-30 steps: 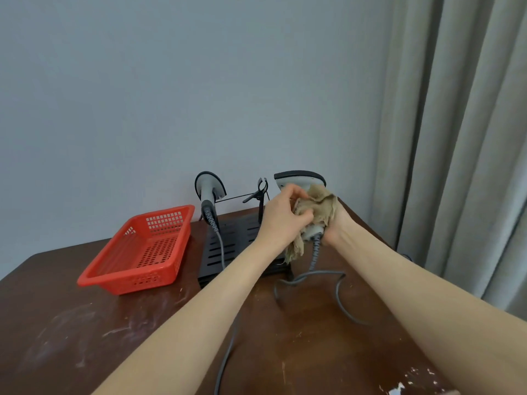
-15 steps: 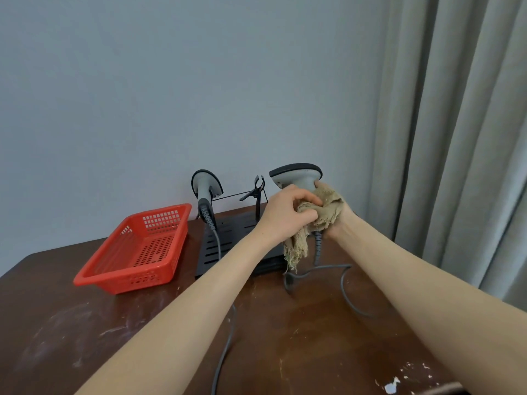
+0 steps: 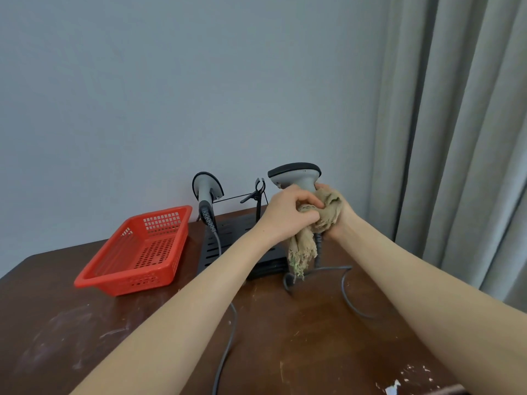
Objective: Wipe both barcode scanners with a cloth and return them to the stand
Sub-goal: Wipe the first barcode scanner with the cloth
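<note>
A grey barcode scanner (image 3: pixel 296 176) with a dark top is held upright above the table, right of the black stand (image 3: pixel 228 238). A beige cloth (image 3: pixel 328 212) is wrapped round its handle, its frayed end hanging down. My left hand (image 3: pixel 285 212) grips the cloth against the front of the handle. My right hand (image 3: pixel 342 223) holds the handle from behind, mostly hidden by the cloth. A second grey scanner (image 3: pixel 206 186) stands upright in the left holder of the stand. The stand's right clip (image 3: pixel 258 192) holds nothing.
A red plastic basket (image 3: pixel 137 252) sits left of the stand on the brown table (image 3: pixel 299 352). Grey scanner cables (image 3: pixel 345 289) loop across the table under my arms. A grey curtain (image 3: pixel 456 138) hangs close on the right, and the wall is right behind the stand.
The held scanner has risen a little, showing more of its head. My left hand has slid the cloth lower along the handle. The second scanner has not moved.
</note>
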